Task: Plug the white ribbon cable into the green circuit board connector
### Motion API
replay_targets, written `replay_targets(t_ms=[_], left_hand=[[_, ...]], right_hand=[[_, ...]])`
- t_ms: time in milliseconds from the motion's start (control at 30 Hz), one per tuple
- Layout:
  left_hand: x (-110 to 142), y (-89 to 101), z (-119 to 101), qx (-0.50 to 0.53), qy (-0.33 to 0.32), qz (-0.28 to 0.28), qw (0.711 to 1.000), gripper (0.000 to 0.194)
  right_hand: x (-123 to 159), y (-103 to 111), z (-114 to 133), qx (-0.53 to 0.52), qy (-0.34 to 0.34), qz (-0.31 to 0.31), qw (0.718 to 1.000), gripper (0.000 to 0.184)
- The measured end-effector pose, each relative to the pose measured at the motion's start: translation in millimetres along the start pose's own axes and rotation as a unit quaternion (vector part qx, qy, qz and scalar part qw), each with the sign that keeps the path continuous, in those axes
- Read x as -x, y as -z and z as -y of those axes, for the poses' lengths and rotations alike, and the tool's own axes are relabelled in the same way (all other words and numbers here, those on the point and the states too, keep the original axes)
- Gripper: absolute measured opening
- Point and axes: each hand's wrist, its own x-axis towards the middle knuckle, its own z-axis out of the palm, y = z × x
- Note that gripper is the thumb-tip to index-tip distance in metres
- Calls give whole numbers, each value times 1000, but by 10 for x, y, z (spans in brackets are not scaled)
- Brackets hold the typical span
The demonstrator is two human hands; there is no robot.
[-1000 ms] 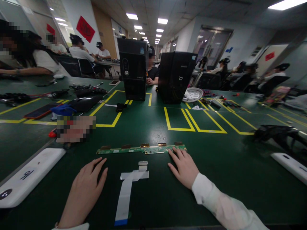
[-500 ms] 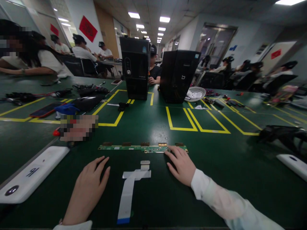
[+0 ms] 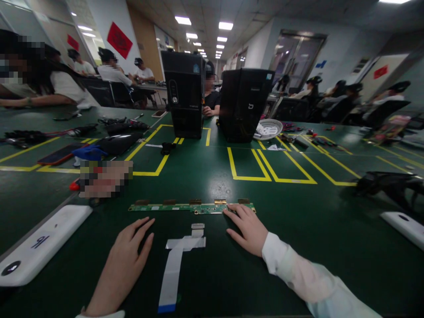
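Observation:
A long narrow green circuit board [image 3: 172, 206] lies across the green table in front of me. My right hand [image 3: 247, 229] rests with its fingers stretched onto the board's right end. My left hand [image 3: 127, 259] lies flat and open on the table, just below the board's left part, holding nothing. Between my hands lies a white flat ribbon cable [image 3: 177, 260] with a blue tip, its top end close to the board.
White oblong casings lie at the left [image 3: 39, 245] and right [image 3: 402, 229] edges. Two black computer towers [image 3: 183, 95] [image 3: 243, 106] stand behind yellow floor-tape boxes [image 3: 248, 170]. A white basket [image 3: 269, 129], tools and cables lie further back. Other people sit at surrounding tables.
My right hand has crept slightly left along the board's right end. My left hand has slid a little forward toward the board. The cable has stayed put.

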Motion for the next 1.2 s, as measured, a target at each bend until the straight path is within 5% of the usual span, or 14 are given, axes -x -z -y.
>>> replay_targets(t_ms=[233, 633, 1200], left_hand=[[107, -144, -752, 48, -162, 77, 983, 43], [103, -371, -1547, 15, -172, 48, 984, 58], [62, -536, -1634, -29, -167, -3, 986, 63]], right_hand=[[-7, 19, 6, 2, 9, 4, 1000, 49], [9, -55, -38, -16, 20, -18, 1000, 47], [1, -73, -54, -22, 25, -14, 999, 48]])
